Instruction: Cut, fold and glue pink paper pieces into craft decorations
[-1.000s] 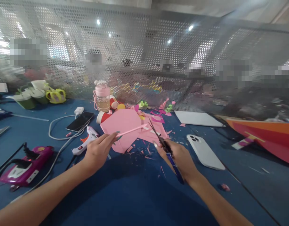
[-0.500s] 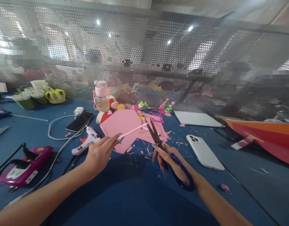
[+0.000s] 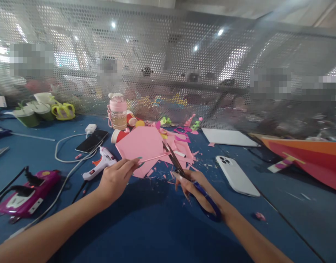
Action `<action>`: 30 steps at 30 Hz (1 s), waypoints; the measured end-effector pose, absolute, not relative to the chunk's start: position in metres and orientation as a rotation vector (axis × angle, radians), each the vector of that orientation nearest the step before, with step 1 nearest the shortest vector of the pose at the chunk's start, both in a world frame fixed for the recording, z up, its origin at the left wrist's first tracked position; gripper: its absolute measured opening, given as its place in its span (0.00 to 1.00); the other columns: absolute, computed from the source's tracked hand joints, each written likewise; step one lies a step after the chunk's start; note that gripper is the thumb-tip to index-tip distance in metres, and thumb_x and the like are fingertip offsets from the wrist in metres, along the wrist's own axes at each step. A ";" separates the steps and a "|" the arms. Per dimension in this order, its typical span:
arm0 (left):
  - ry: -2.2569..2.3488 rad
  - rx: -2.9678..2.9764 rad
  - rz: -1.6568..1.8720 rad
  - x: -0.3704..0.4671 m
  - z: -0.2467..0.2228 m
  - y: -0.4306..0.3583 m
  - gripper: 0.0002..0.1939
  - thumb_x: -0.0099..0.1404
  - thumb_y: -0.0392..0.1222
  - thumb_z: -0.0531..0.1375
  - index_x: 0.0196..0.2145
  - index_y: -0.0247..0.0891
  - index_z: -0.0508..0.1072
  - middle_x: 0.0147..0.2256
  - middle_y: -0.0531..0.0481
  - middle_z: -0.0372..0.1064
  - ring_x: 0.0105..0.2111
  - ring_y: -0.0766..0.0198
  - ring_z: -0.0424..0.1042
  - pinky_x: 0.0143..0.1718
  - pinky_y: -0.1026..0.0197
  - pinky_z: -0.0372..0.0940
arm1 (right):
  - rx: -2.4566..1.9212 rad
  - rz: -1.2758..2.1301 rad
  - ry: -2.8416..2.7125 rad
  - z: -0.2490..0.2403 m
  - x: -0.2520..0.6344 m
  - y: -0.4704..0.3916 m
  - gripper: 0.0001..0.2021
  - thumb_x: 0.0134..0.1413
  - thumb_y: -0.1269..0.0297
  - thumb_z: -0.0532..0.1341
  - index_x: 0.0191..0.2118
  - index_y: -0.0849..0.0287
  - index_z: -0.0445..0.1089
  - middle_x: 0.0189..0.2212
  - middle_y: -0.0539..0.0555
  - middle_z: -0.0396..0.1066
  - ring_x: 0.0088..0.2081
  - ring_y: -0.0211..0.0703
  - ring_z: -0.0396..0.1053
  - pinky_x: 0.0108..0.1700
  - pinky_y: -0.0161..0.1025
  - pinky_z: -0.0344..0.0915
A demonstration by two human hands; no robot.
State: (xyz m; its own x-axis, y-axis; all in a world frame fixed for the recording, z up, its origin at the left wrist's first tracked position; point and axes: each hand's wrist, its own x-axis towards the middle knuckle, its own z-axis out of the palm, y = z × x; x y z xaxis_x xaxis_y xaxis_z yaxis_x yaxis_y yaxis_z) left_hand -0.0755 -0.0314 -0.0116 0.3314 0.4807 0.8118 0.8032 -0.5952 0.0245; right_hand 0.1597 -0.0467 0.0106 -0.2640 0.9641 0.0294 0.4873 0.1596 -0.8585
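My left hand pinches one end of a thin pink paper strip, which points to the right. In my right hand is a pair of scissors with blue handles and dark blades. The blades are parted, and the strip's far end lies at them; whether it is between them or just in front I cannot tell exactly. Beyond both hands, pink paper sheets lie in a pile on the blue table. Small pink scraps are scattered around the pile.
A white and orange glue gun, a black phone and a purple power strip are at the left. Behind the paper stand a pink-lidded bottle and red cups. To the right lies a white phone. A perforated metal screen borders the back.
The scissors have shifted left and slightly down, onto the strip's far end. The strip now lies flatter, its tip lower. My left hand has barely moved.
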 end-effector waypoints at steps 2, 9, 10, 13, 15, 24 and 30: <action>-1.160 -2.215 -1.157 -0.075 -0.012 -0.031 0.14 0.65 0.41 0.49 0.35 0.34 0.73 0.26 0.50 0.73 0.24 0.71 0.71 0.21 0.71 0.62 | -1.355 1.061 -1.775 0.008 0.160 -0.046 0.23 0.49 0.43 0.52 0.21 0.59 0.64 0.09 0.45 0.58 0.11 0.32 0.56 0.19 0.32 0.57; -1.176 -2.237 -1.174 -0.075 -0.014 -0.031 0.14 0.65 0.42 0.50 0.34 0.35 0.73 0.27 0.49 0.74 0.25 0.69 0.72 0.22 0.71 0.63 | -1.327 1.085 -1.766 0.005 0.162 -0.044 0.24 0.49 0.43 0.51 0.20 0.60 0.63 0.08 0.45 0.56 0.12 0.33 0.57 0.19 0.32 0.57; -1.163 -2.247 -1.177 -0.075 -0.013 -0.031 0.14 0.65 0.42 0.49 0.34 0.35 0.73 0.27 0.49 0.74 0.25 0.69 0.72 0.23 0.71 0.63 | -1.353 1.046 -1.815 0.006 0.163 -0.044 0.23 0.49 0.43 0.51 0.20 0.60 0.63 0.09 0.45 0.56 0.12 0.33 0.58 0.19 0.32 0.58; -1.116 -2.269 -1.173 -0.075 -0.012 -0.032 0.14 0.66 0.41 0.49 0.35 0.34 0.72 0.26 0.49 0.73 0.24 0.69 0.72 0.24 0.70 0.64 | -1.369 0.974 -1.908 0.008 0.163 -0.045 0.20 0.49 0.46 0.53 0.23 0.60 0.64 0.12 0.46 0.59 0.14 0.34 0.60 0.20 0.32 0.58; -1.091 -2.274 -1.172 -0.074 -0.011 -0.032 0.13 0.66 0.40 0.49 0.36 0.33 0.72 0.26 0.49 0.73 0.24 0.70 0.72 0.24 0.71 0.64 | -1.379 0.944 -1.926 0.008 0.164 -0.045 0.20 0.50 0.47 0.53 0.23 0.60 0.64 0.12 0.46 0.59 0.15 0.34 0.60 0.20 0.32 0.58; -1.039 -2.250 -1.176 -0.074 -0.010 -0.032 0.12 0.65 0.39 0.50 0.37 0.33 0.72 0.26 0.49 0.73 0.23 0.70 0.71 0.23 0.71 0.65 | -1.377 0.821 -1.919 0.003 0.164 -0.043 0.18 0.48 0.48 0.54 0.21 0.59 0.62 0.15 0.48 0.63 0.14 0.33 0.58 0.18 0.31 0.56; -1.017 -2.223 -1.170 -0.073 -0.009 -0.033 0.12 0.65 0.38 0.50 0.36 0.32 0.72 0.26 0.48 0.73 0.23 0.70 0.71 0.22 0.71 0.64 | -1.430 0.716 -1.885 0.009 0.160 -0.046 0.22 0.47 0.47 0.55 0.15 0.59 0.61 0.09 0.47 0.57 0.13 0.33 0.56 0.17 0.32 0.54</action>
